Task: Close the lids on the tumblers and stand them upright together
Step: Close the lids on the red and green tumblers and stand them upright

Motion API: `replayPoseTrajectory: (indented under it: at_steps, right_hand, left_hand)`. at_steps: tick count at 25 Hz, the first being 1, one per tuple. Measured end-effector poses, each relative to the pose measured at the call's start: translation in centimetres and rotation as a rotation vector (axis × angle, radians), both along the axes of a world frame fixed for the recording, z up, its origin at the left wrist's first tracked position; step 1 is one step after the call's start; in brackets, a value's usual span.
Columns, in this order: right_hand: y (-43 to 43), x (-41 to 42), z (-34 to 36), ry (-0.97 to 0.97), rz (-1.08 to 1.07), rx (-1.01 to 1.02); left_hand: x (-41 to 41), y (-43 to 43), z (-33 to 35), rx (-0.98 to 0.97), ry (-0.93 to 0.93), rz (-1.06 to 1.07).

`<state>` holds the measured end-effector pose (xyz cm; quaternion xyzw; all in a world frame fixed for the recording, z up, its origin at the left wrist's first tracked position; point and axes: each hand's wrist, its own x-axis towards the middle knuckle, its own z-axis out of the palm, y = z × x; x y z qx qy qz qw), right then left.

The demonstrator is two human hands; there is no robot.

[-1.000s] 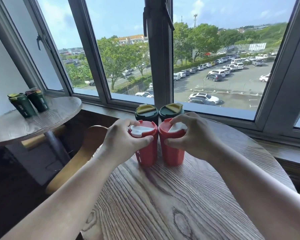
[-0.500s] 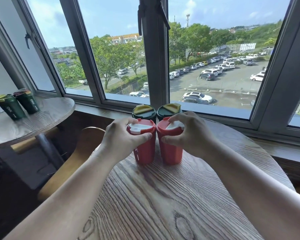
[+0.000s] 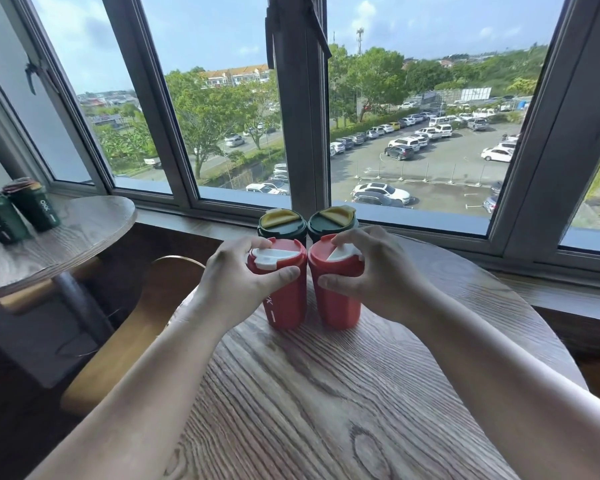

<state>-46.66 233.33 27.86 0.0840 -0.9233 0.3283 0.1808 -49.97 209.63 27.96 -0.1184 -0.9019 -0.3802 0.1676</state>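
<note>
Two red tumblers with white flip lids stand upright side by side on the round wooden table [image 3: 343, 393]. My left hand [image 3: 236, 282] grips the left red tumbler [image 3: 286, 306] near its top, thumb on the front, fingers behind the rim. My right hand [image 3: 378, 275] grips the right red tumbler [image 3: 336, 306] the same way, fingers over its lid. Right behind them stand two dark green tumblers with yellow lids, the left green one [image 3: 282, 225] and the right green one [image 3: 332, 221], touching each other.
A second round table [image 3: 84, 230] at the left carries two more dark green tumblers [image 3: 18, 209]. A curved wooden chair back [image 3: 146, 306] sits between the tables. The window sill [image 3: 551, 292] and frame run close behind the tumblers.
The hands and red tumblers keep nearly the same pose. My right fingers have shifted slightly over the lid. The camera has moved a little.
</note>
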Motion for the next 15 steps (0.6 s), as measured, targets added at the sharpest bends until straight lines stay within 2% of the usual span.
replayPoseTrajectory:
  at_steps: [11,15]
  right_hand:
    - [-0.2,0.9,0.9,-0.034,-0.009,-0.017]
    - [0.0,2.0,1.5,0.021,-0.074,-0.023]
  left_hand:
    - [-0.5,-1.4,0.0,0.014,-0.007,-0.085]
    - [-0.2,-2.4,0.5,0.037,0.02,-0.114]
